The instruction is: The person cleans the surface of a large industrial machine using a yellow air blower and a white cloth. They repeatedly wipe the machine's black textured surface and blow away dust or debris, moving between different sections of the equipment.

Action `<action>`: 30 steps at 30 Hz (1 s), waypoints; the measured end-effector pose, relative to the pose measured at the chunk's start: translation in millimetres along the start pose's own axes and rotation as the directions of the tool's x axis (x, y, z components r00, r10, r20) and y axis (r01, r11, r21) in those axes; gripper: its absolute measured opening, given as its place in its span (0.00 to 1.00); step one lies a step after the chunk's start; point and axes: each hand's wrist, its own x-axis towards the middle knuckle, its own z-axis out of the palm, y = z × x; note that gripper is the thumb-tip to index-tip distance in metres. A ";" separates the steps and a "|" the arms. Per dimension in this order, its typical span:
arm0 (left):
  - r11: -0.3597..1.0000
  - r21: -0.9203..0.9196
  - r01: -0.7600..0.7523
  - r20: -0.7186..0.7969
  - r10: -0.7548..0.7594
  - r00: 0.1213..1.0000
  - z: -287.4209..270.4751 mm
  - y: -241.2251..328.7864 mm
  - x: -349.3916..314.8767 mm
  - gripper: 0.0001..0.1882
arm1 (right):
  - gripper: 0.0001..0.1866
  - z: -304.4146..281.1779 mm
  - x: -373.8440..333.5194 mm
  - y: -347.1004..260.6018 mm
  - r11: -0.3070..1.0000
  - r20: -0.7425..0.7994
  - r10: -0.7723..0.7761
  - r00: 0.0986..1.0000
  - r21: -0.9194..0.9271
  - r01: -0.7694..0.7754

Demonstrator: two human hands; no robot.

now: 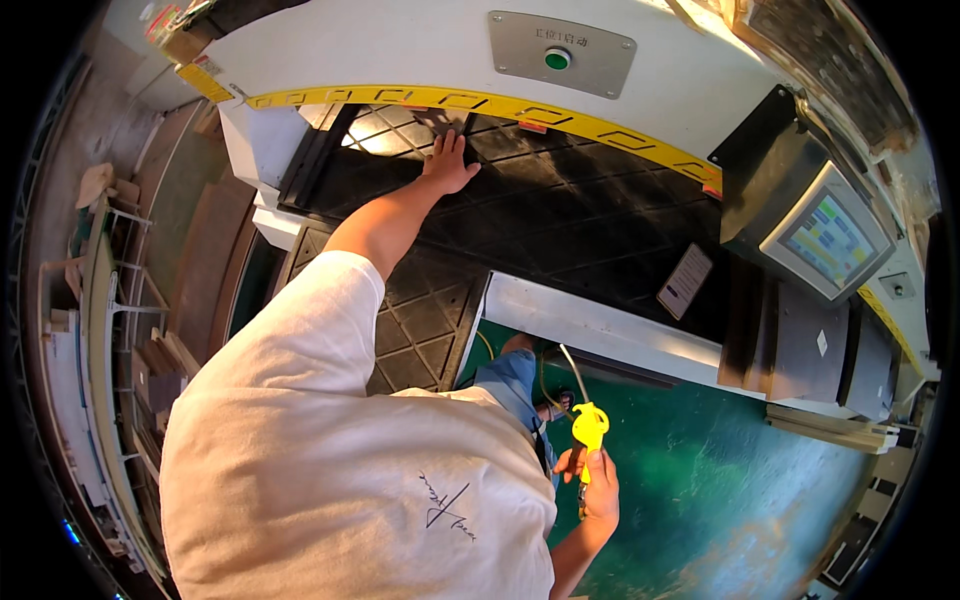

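At far left, boards (93, 310), well apart from the work. Then, black bed (560, 238) with crossed lines, bordered at the far side by a yellow strip (575, 120); on it the left grip (452, 168), arm (385, 215) stretched forward, fingers spread, released, with nothing inside. Pressing or only resting lightly, cannot tell. Further right, beyond the strip, green button (557, 59) on a grey plate (518, 48), apart from both grips. Nearer, over the green floor (700, 460) and outside the white edge (600, 323) of the bed, yellow blow gun (590, 428) in the right grip (597, 488), clenched around the handle; trigger pressed or not, cannot tell. Judging by posture, probably at the step of reaching over the bed with the left, and holding the gun ready at the side. For the next move, would need to bring the nozzle (573, 370) over the white edge without knocking, then aim carefully at the bed. Long axis of the gun mainly forward from the body, nozzle pointing forward and a little to left; exact rise, cannot tell. More to right, small card (685, 281) on the bed, slanted, and lastly a screen (828, 240), well apart from the gun.
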 end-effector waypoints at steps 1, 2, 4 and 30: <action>1.000 0.010 0.021 0.023 -0.021 1.000 -3.2 3.0 1.4 0.47 | 0.30 2.0 -0.3 -2.5 1.000 -0.023 -0.008 1.000 -0.005 0.008; 0.999 0.021 0.042 0.046 -0.043 0.998 -5.9 6.3 2.3 0.47 | 0.29 0.8 0.0 1.3 0.999 -0.089 -0.016 0.996 0.041 0.020; 0.999 0.045 0.029 0.029 -0.031 0.999 -6.6 6.3 4.0 0.47 | 0.29 -3.5 -1.5 7.2 0.995 -0.167 -0.036 0.985 0.090 0.051; 0.878 -0.058 -0.475 -0.258 0.447 0.857 83.2 61.1 -295.2 0.52 | 0.17 47.9 97.7 -27.8 0.973 0.234 0.135 0.963 -0.214 -0.084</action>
